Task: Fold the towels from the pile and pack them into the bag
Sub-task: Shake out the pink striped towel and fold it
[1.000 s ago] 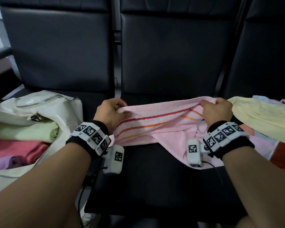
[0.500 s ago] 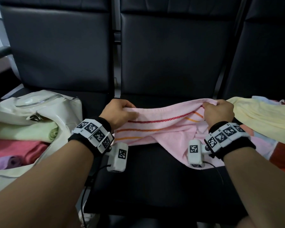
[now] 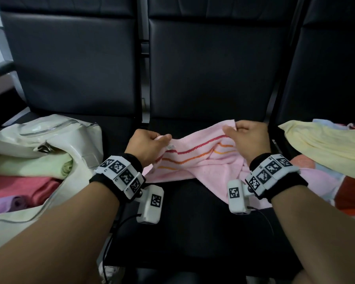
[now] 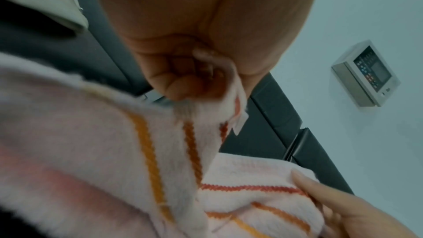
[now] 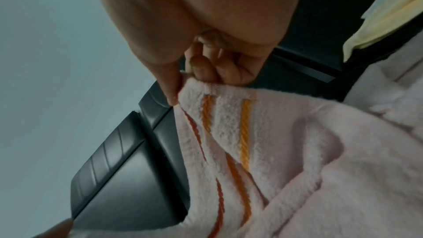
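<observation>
A pink towel (image 3: 195, 162) with red and orange stripes hangs between my two hands above the middle black seat (image 3: 193, 232). My left hand (image 3: 150, 144) pinches its left corner, the fingers curled round the cloth (image 4: 228, 97). My right hand (image 3: 248, 136) pinches the right corner (image 5: 190, 86) between thumb and fingers. The towel's lower part sags onto the seat. A cream bag (image 3: 55, 136) lies open on the left seat and holds folded green, red and purple towels (image 3: 29, 167). The pile (image 3: 324, 144) on the right seat has a yellow towel on top.
Black padded seat backs (image 3: 213, 64) rise right behind the towel. An armrest (image 3: 0, 68) shows at the far left. A wall panel with buttons (image 4: 364, 73) appears in the left wrist view. A cable hangs off the seat's front edge.
Both hands have shifted to the right and slightly away from me with the towel's top edge. The left hand's grip has moved further along the edge to the corner.
</observation>
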A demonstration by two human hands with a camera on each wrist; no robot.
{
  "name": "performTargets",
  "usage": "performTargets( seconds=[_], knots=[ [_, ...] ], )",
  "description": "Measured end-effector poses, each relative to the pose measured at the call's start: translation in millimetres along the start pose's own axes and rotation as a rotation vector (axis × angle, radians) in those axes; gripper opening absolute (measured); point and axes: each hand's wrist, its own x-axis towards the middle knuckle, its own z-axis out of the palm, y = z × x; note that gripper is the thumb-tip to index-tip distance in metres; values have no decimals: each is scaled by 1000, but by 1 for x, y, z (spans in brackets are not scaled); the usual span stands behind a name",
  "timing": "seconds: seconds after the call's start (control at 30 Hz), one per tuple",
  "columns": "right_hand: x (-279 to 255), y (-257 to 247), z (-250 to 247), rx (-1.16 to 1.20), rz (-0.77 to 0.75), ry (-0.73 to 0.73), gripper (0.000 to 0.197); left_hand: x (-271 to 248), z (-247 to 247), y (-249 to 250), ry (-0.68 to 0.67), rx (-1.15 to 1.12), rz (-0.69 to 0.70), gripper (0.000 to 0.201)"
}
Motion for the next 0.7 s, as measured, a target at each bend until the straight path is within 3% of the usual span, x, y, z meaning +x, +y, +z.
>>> performTargets(
  seconds=[0.17, 0.3, 0.47, 0.7],
  knots=[
    [-14, -9, 13, -14, -124, -78, 34, -7, 8, 5, -86, 35, 79, 12],
    [-28, -19, 28, -120, -276, -120, 48, -12, 15, 8, -155, -59, 76, 4],
    [-47, -26, 41, -247, -417, -286, 26, -17, 17, 12, -222, -155, 77, 12],
    [-48, -21, 46, -291, -526, -321, 28, -19, 16, 14, -204, -321, 12, 25]
  ],
)
